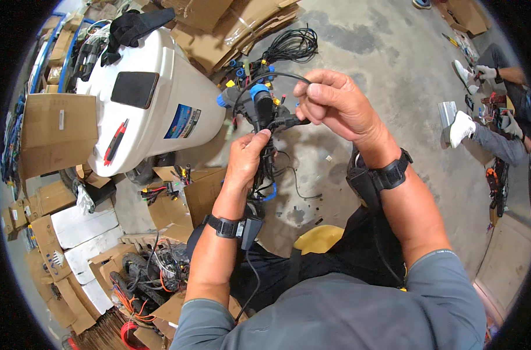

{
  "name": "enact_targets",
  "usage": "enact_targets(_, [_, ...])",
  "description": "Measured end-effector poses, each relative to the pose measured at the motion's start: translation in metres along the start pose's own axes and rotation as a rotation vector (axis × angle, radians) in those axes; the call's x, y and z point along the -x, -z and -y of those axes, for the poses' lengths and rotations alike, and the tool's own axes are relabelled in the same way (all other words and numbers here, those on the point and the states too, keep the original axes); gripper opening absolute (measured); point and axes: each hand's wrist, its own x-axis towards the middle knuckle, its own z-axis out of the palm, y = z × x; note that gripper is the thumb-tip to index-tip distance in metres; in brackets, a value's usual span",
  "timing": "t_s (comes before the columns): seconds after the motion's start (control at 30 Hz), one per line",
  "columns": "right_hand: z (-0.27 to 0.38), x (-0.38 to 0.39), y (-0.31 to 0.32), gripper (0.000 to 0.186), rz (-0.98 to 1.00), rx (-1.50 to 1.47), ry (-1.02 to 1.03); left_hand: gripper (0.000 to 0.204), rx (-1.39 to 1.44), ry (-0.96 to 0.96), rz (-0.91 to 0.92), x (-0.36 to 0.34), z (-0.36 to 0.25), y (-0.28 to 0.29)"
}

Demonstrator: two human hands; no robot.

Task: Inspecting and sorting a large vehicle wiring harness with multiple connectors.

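My left hand (249, 153) is closed round a bundle of black cables (267, 169) in the middle of the view, thumb on top. Just above it are black connectors (262, 108), one with a blue cap (259, 91), and several smaller blue and yellow plugs behind. My right hand (329, 105) is up to the right of the bundle, fingers curled and pinching a thin black cable (283, 74) that arches over the connectors. Its lower fingers are beside a black connector branch (290, 121); I cannot tell whether they touch it.
A white bin (192, 119) with a phone (134, 89) and red pen (115, 142) stands left. Cardboard (53, 134), coiled cable (294, 44) and cable piles (149, 274) surround me. A co-worker with gloved hands (509, 125) sits at right among tools on the concrete floor (364, 35).
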Motion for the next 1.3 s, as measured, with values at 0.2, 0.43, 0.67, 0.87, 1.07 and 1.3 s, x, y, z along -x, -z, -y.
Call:
enact_targets(0.2, [0.000,-0.003,-0.003,0.034,-0.008,-0.042,-0.009,0.037,-0.489,-0.069,0.165,0.002,0.005,-0.003])
enact_targets(0.43, [0.001,-0.012,0.012,0.030,-0.092,-0.071,0.124,0.036,-0.509,-0.004,0.246,0.006,0.021,-0.002])
enact_targets(0.67, [0.022,-0.009,0.044,0.024,-0.381,-0.059,0.301,0.035,-0.146,0.041,0.117,0.000,0.018,0.008])
enact_targets(0.87, [0.025,-0.002,0.049,0.036,-0.524,0.564,0.083,0.034,0.214,-0.073,0.001,-0.006,0.008,0.022])
enact_targets(1.07, [0.003,0.006,0.057,0.055,-0.396,1.578,0.019,0.039,0.305,-0.124,0.006,-0.002,-0.007,0.024])
enact_targets(1.3, [-0.038,-0.003,0.010,0.041,-0.005,1.306,0.129,0.042,0.337,-0.112,0.072,0.000,-0.005,0.019])
